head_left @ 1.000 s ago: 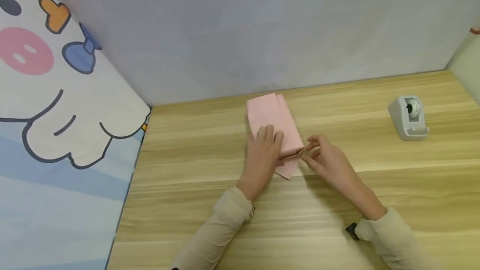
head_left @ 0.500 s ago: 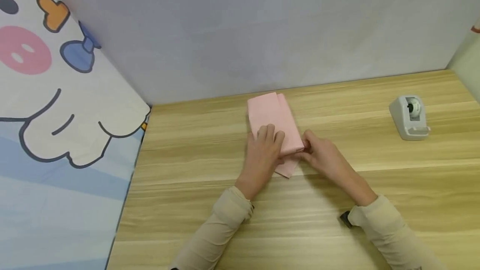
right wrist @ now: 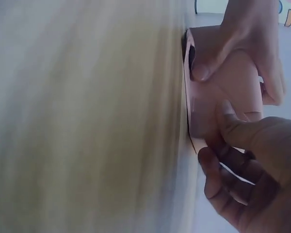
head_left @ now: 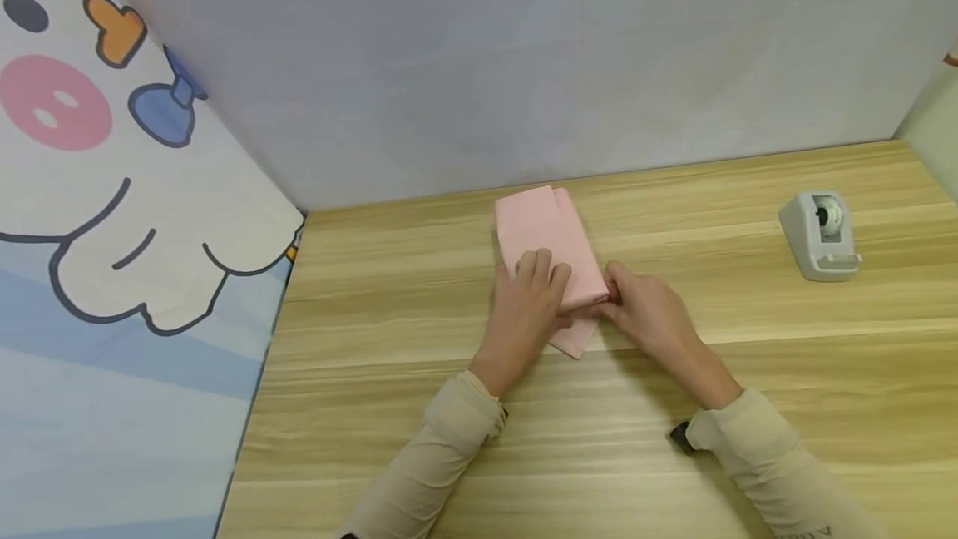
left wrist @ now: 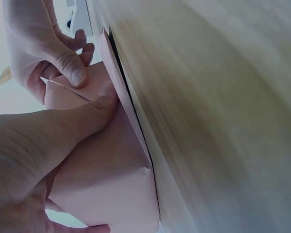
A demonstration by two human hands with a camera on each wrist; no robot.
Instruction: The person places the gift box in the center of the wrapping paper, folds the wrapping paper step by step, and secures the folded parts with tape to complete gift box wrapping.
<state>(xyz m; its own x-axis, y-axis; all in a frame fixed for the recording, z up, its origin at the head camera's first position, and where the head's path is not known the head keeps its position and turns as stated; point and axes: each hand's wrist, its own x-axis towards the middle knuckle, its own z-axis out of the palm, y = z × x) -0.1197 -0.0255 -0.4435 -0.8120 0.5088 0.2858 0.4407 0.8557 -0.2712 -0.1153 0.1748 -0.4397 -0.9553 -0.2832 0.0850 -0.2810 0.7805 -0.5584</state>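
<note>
A box-shaped package wrapped in pink paper [head_left: 550,235] lies on the wooden table. My left hand [head_left: 520,318] grips its near end, fingers over the top and thumb pressed on the end face, as the left wrist view shows. From the right side, my right hand [head_left: 651,310] pinches the folded paper at the near right corner. Its thumb lies on the end fold [right wrist: 213,104] in the right wrist view, the other fingers curled behind. A loose pink flap [head_left: 576,338] spreads on the table below the near end.
A grey tape dispenser [head_left: 819,235] with a roll of tape stands on the right of the table [head_left: 359,406]. A pale grey wall [head_left: 479,65] rises behind the table, and a cartoon-printed panel [head_left: 150,273] borders the left.
My right hand has moved left onto the near right corner and now pinches the paper there. The gap in the end fold has narrowed. My left hand stays on the package.
</note>
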